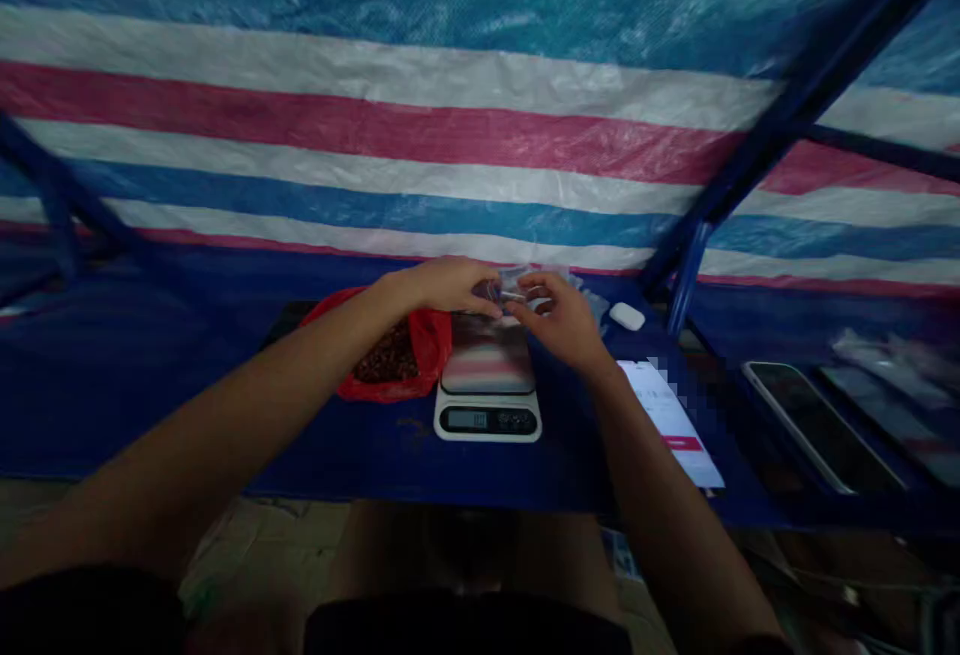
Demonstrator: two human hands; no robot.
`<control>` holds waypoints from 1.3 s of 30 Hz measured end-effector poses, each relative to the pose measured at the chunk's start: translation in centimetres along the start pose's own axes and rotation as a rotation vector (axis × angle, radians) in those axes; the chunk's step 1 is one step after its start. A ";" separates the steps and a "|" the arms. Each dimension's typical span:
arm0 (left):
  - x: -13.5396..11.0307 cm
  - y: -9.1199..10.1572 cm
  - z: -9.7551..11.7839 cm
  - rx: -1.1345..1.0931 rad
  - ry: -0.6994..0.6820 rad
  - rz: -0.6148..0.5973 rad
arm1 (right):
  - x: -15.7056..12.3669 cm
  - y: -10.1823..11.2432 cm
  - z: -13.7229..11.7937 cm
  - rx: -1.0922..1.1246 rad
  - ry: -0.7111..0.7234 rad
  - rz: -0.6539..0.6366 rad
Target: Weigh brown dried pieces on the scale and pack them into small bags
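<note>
Above a white digital kitchen scale [487,432], both hands meet at a small clear plastic bag [513,281]. My left hand [454,285] is closed on its left side. On the other side, my right hand [559,315] pinches the bag between thumb and fingers. The bag's contents are too blurred to make out. Just left of the scale, partly under my left forearm, stands an open red plastic bag [435,365] with small dark brown pieces [391,355] in it. The scale's display is lit, its digits unreadable.
More clear plastic [598,305] lies behind my right hand, near a small white case [627,316]. A lit phone [667,425] and a dark-screened phone [821,425] rest at right on the blue table [337,465]. Blue metal posts [686,280] stand before a striped tarp [420,125].
</note>
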State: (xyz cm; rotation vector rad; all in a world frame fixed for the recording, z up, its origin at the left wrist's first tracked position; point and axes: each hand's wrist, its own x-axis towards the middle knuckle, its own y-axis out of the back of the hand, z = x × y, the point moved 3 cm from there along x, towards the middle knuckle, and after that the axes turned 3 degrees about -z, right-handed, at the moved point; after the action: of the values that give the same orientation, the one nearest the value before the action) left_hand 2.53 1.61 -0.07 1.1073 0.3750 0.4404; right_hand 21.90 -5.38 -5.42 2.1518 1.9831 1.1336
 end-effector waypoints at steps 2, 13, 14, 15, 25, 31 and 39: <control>0.1 -0.2 -0.1 -0.010 0.009 0.002 | -0.1 0.0 -0.1 -0.001 -0.001 -0.007; 0.1 -0.4 -0.9 -0.177 -0.043 0.093 | -0.1 -0.4 -1.0 0.036 0.061 0.029; 0.1 -0.4 -1.0 -0.175 -0.042 0.113 | -0.1 -0.4 -1.0 0.058 0.068 0.047; 0.1 -0.4 -1.1 -0.175 -0.039 0.132 | -0.1 -0.4 -1.1 0.077 0.074 0.069; -0.1 -0.2 -1.0 -0.256 -0.036 0.207 | -0.2 -0.6 -1.3 0.120 0.111 0.112; -0.1 -0.2 -0.8 -0.268 -0.068 0.215 | -0.2 -0.6 -1.5 0.123 0.146 0.119; -0.4 -0.2 -0.9 -0.291 -0.076 0.232 | -0.2 -0.6 -1.2 0.110 0.120 0.146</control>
State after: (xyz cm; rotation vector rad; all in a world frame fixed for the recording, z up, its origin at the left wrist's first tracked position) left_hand 1.75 2.05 -0.58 0.8824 0.1098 0.6346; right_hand 20.82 -6.00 -4.85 2.3714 2.0093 1.2277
